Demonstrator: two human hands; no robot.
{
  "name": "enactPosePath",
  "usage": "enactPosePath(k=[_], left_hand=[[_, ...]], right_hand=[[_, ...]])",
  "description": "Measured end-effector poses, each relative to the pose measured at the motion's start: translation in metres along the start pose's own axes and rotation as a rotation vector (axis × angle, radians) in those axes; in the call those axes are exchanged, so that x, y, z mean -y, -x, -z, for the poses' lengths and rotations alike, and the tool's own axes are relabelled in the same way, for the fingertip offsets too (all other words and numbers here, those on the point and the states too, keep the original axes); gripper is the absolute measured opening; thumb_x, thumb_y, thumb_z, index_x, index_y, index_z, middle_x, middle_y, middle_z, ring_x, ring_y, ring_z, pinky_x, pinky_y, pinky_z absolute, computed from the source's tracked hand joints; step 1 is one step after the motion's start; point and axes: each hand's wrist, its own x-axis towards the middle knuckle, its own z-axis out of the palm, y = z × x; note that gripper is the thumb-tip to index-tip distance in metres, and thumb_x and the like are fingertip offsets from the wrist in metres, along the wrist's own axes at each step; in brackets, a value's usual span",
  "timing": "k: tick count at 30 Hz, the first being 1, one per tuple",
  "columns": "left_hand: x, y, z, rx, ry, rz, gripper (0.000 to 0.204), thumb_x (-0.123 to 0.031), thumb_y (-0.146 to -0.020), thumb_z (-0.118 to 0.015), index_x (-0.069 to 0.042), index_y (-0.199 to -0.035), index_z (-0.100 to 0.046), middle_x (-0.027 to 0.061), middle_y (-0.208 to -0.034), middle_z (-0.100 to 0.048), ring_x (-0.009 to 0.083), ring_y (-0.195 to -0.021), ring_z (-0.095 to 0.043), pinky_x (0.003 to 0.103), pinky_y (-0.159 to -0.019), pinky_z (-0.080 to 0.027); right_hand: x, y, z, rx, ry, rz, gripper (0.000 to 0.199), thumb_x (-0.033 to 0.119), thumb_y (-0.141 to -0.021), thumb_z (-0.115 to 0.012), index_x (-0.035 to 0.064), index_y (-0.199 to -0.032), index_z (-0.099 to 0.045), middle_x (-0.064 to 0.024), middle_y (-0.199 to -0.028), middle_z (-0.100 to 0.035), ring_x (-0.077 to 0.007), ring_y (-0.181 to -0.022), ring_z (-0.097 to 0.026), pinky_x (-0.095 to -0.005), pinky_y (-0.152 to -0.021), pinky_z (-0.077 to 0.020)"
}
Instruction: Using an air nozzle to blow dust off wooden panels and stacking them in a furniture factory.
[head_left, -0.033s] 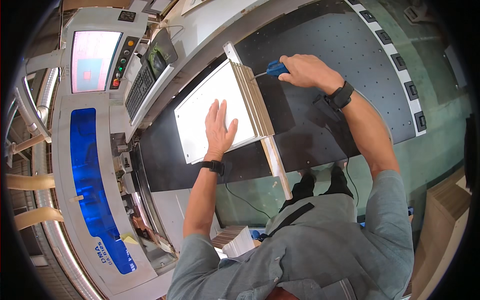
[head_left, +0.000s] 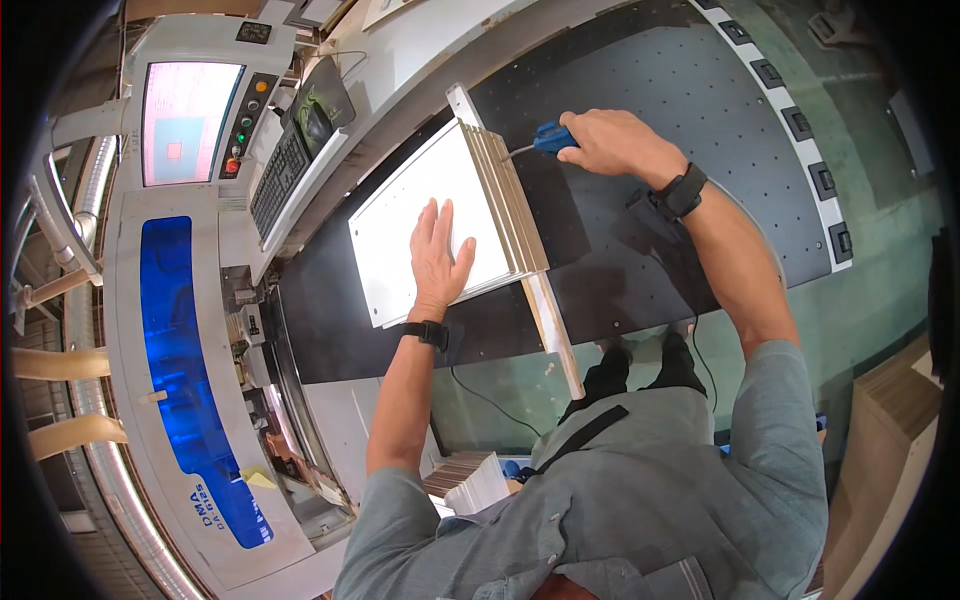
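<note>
Holding everything up is the black table. White board stack sits across a pale strip, probably to prop it up a bit. Left hand is flat on top, seemingly steadying it; right hand grips a blue-handled tool, tip by the stack's edge, can't tell if touching.

Looks like a workshop, the machine-filled kind. Has a big white machine along the left, fitted with a screen, coloured buttons and a blue window. Adds a ribbed metal duct and tan hoses (rather a factory touch) at the far left. Includes a keyboard near the screen, plus a black counter dotted with holes and bearing stacked white boards. Shows a green floor too, with wood-toned panels at the right.
</note>
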Motion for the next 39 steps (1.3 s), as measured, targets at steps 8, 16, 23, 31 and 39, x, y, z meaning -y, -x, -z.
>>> enactPosePath(k=[8, 16, 23, 31, 39], left_hand=[[0.002, 0.002, -0.001, 0.005, -0.007, 0.005, 0.067, -0.039, -0.101, -0.06, -0.006, -0.158, -0.046, 0.0253, -0.163, -0.041, 0.0426, -0.149, -0.04, 0.05, -0.122, -0.032], [0.001, 0.0, -0.001, -0.003, 0.0, 0.005, 0.068, -0.041, -0.101, -0.06, -0.007, -0.158, -0.047, 0.0252, -0.162, -0.042, 0.043, -0.149, -0.041, 0.05, -0.122, -0.032], [0.005, 0.001, -0.006, -0.022, 0.037, -0.004, 0.069, -0.039, -0.096, -0.065, -0.005, -0.155, -0.049, 0.029, -0.159, -0.043, 0.0481, -0.144, -0.043, 0.055, -0.119, -0.033], [0.005, 0.001, -0.005, -0.017, 0.03, 0.006, 0.07, -0.039, -0.096, -0.065, -0.007, -0.156, -0.049, 0.0279, -0.16, -0.043, 0.0478, -0.145, -0.042, 0.055, -0.119, -0.033], [0.004, 0.001, -0.004, -0.018, 0.042, 0.002, 0.069, -0.038, -0.096, -0.066, -0.007, -0.156, -0.049, 0.0282, -0.16, -0.043, 0.0472, -0.146, -0.041, 0.054, -0.12, -0.032]], right_hand=[[-0.005, 0.002, -0.012, 0.051, 0.052, -0.032, 0.036, 0.032, -0.096, -0.071, -0.0012, -0.11, -0.064, -0.0237, -0.092, -0.074, -0.0431, -0.094, -0.072, -0.0522, -0.083, -0.0561], [-0.016, 0.011, -0.027, 0.071, 0.075, -0.043, 0.036, 0.03, -0.095, -0.072, -0.0013, -0.11, -0.065, -0.0236, -0.093, -0.074, -0.0432, -0.095, -0.071, -0.0524, -0.083, -0.0561], [-0.011, 0.076, -0.027, 0.132, -0.007, 0.003, 0.035, 0.031, -0.093, -0.074, 0.0003, -0.106, -0.064, -0.0254, -0.09, -0.072, -0.0457, -0.092, -0.069, -0.0544, -0.081, -0.0534], [0.001, 0.095, -0.027, 0.182, -0.082, -0.084, 0.036, 0.032, -0.095, -0.073, -0.0006, -0.106, -0.065, -0.0243, -0.09, -0.072, -0.0453, -0.093, -0.07, -0.0534, -0.082, -0.0538], [0.006, 0.094, -0.021, 0.167, -0.107, -0.066, 0.036, 0.032, -0.095, -0.072, -0.0006, -0.106, -0.064, -0.0246, -0.089, -0.072, -0.0457, -0.092, -0.069, -0.0532, -0.081, -0.0536]])
